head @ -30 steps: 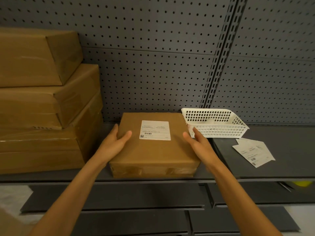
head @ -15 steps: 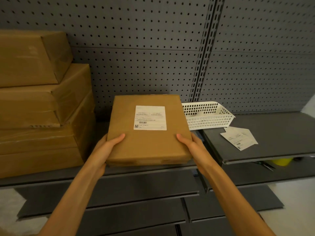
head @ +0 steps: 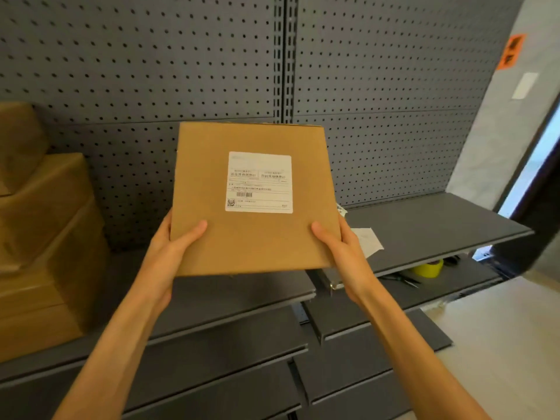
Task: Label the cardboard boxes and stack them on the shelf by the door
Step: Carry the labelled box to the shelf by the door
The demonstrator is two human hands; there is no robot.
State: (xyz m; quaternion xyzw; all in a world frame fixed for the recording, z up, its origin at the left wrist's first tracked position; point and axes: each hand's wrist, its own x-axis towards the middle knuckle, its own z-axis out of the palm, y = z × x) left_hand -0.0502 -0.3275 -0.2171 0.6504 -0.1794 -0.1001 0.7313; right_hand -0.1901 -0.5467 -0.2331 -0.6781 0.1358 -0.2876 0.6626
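Note:
A flat brown cardboard box [head: 257, 241] with a white printed label [head: 259, 182] on its top hangs in the air in front of the grey pegboard, tilted with its top toward me. My left hand [head: 172, 244] grips its lower left edge, thumb on top. At the lower right edge my right hand [head: 336, 247] holds it the same way. The box is clear of the grey shelf [head: 424, 225] below it. A stack of larger brown boxes [head: 39, 237] stands at the left on the same shelf level.
Loose white label sheets [head: 368, 241] lie on the shelf just right of the held box. A yellow tape roll [head: 428, 268] and scissors [head: 400, 279] sit on the lower shelf at right. A doorway [head: 542, 177] opens at the far right.
Both hands have lifted the labelled box off the shelf and tipped its top toward me. The view has swung right; the white basket is now hidden behind the box.

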